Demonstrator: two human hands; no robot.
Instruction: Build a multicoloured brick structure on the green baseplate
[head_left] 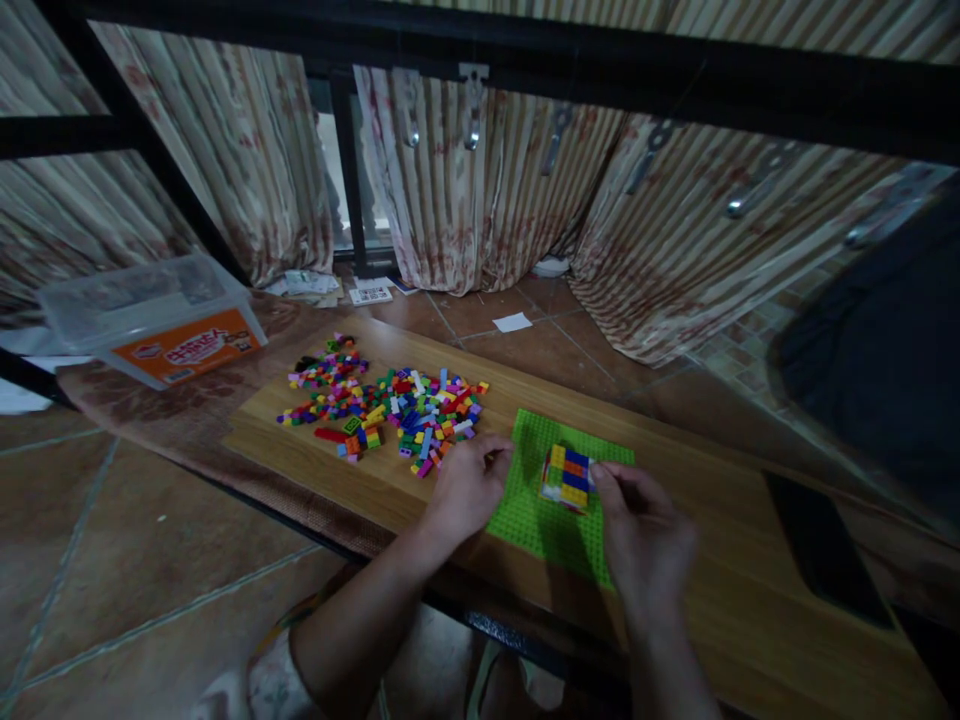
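Observation:
A green baseplate [547, 520] lies on the wooden table [720, 600] in front of me. On it stands a small block of stacked coloured bricks [568, 476], yellow, blue, orange and green. My right hand [643, 535] rests at the block's right side with its fingertips curled against it. My left hand [469, 485] sits at the plate's left edge, fingers curled in; whether it holds a brick is hidden. A spread of several loose coloured bricks [390, 405] lies to the left of the hands.
A clear plastic box with an orange label [154, 320] stands at the table's far left. A dark phone-like slab [825, 545] lies at the right. Curtains [480, 190] hang behind, above a tiled floor with scattered papers [512, 322].

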